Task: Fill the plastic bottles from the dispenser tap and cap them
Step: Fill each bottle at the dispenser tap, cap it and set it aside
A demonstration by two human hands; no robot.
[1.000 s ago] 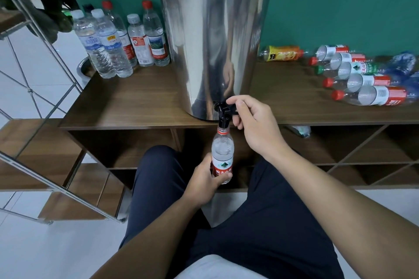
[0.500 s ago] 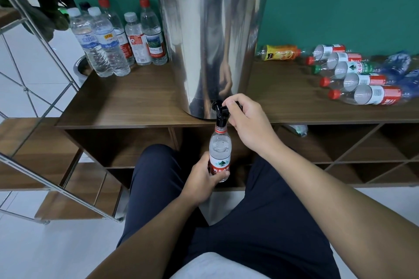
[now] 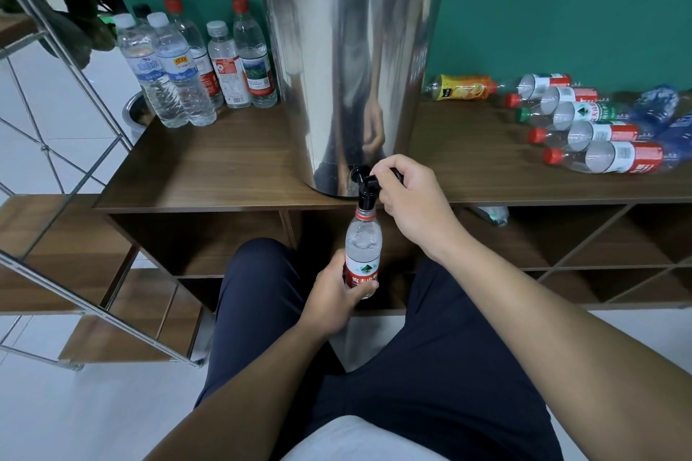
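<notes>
With my left hand (image 3: 337, 294) still gripping the red-labelled bottle (image 3: 362, 258) under the dispenser tap (image 3: 366, 186), my right hand (image 3: 406, 195) keeps pinching its lever; water has risen nearly full.

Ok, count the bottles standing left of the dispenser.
6: two white-capped bottles in front, a dark-capped one mostly hidden behind them, two red-capped ones, and a short one between those. More may be hidden.

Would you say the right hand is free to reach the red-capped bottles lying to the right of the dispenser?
Probably not yet: the right hand grips the tap lever. The shelf top between it and the lying bottles looks bare.
</notes>
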